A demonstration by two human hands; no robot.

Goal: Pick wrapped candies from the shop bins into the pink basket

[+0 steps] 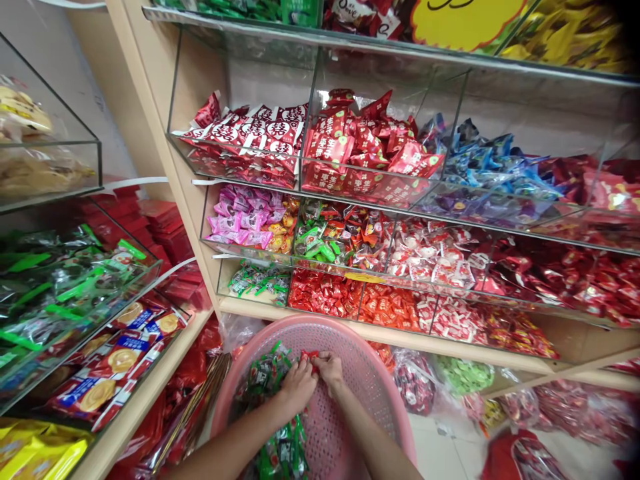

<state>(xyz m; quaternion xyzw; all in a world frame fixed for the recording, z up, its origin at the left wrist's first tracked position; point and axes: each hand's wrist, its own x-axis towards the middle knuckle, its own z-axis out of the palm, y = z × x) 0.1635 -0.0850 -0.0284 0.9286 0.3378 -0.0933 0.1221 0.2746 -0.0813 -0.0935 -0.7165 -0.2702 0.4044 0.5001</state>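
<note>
Both my hands are together over a pink plastic basket with a perforated wall. My left hand and my right hand pinch a small red-wrapped candy between their fingertips, near the far side of the basket. Fingers partly cover the candy. Beneath and left of my hands, green-and-black wrapped candies lie in the basket, with more of the same wrappers against its far left side. My left forearm hides part of this heap.
Glass-fronted shelves with bins of wrapped sweets stand beyond the basket. Another shelf with green packets and biscuit packs is at left. Plastic bags of sweets lie on the floor at right.
</note>
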